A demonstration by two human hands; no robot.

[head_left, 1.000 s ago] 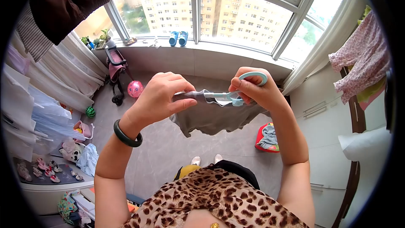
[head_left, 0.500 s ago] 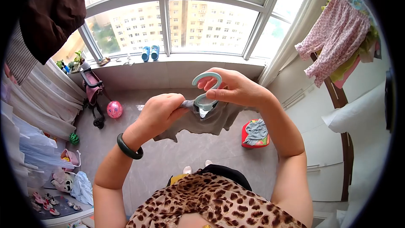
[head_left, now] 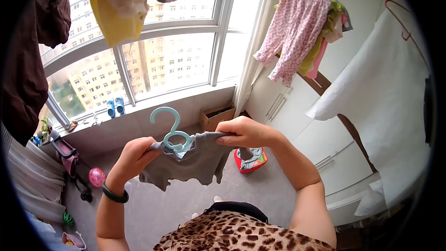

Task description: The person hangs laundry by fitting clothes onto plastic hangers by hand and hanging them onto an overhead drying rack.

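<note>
1. Head view, centre of frame: small grey shirt point(head_left: 195, 160), hung on a pale blue plastic hanger point(head_left: 171, 132), held up in the air between both hands, in front of the window point(head_left: 162, 60). Hook of the hanger stands upright above the neckline; hem hangs loose below.
2. Head view, left of the shirt: left hand point(head_left: 134, 155), fingers pinched on the shirt's shoulder at the hanger's end. Dark green bangle point(head_left: 114, 194) on that wrist.
3. Head view, right of the shirt: right hand point(head_left: 244, 132), fingers closed over the other shoulder of the shirt, gripping cloth; whether the hanger arm lies inside the grip cannot be told.
4. Head view, floor beneath the right forearm: red basket point(head_left: 248, 161) with grey-blue cloth in it, on grey tiles, well below the shirt.
5. Head view, window sill: pair of blue slippers point(head_left: 115, 106), side by side.
6. Head view, upper right: pink floral trousers point(head_left: 290, 28) hanging on a hanger, with other coloured garments behind.
7. Head view, top: yellow garment point(head_left: 109, 11) hanging above the window; dark garment point(head_left: 28, 60) hanging at far left.
8. Head view, lower left floor: pink ball point(head_left: 96, 176) beside a small stroller point(head_left: 69, 162).
9. Head view, bottom edge: leopard-print top point(head_left: 241, 234) worn by the person.
</note>
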